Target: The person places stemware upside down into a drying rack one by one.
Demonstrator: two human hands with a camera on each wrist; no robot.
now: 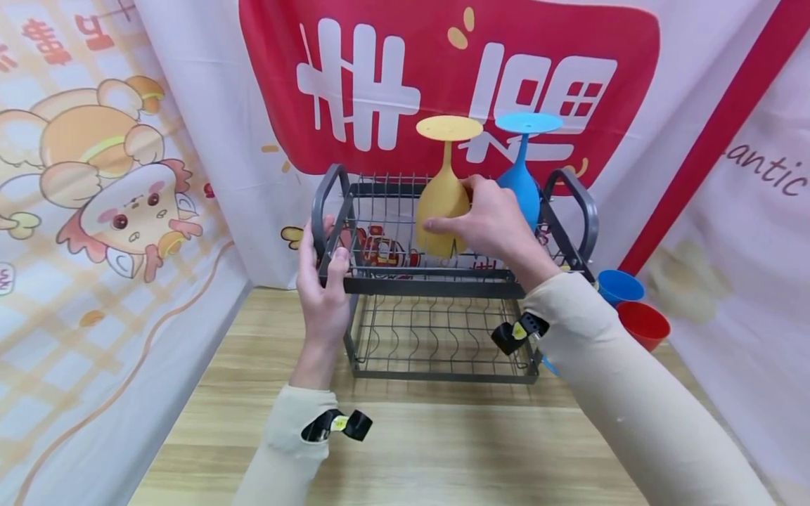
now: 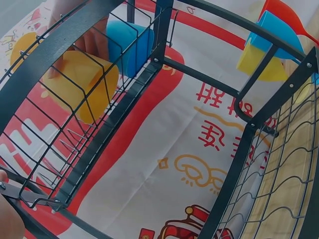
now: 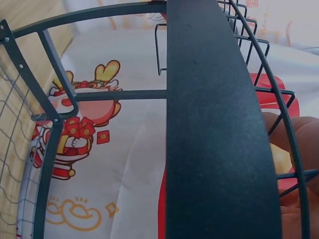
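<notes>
A two-tier dark grey dish rack (image 1: 436, 287) stands on the wooden table. My right hand (image 1: 496, 221) holds the bowl of a yellow goblet (image 1: 436, 204), upside down with its foot on top, in the upper tier. Through the wires in the left wrist view, the yellow goblet's rim (image 2: 89, 107) is down inside the upper basket. Just right of it a blue goblet (image 1: 522, 190) stands inverted too, partly behind my right hand. At the rack's left end, my left hand (image 1: 324, 295) grips the upper frame beside the side handle, thumb in front.
To the rack's right are a blue cup (image 1: 620, 284) and a red cup (image 1: 642, 323). The lower tier (image 1: 436, 337) has wavy wires. Printed cloth hangs behind and on both sides. Bare tabletop (image 1: 455, 450) lies in front of the rack.
</notes>
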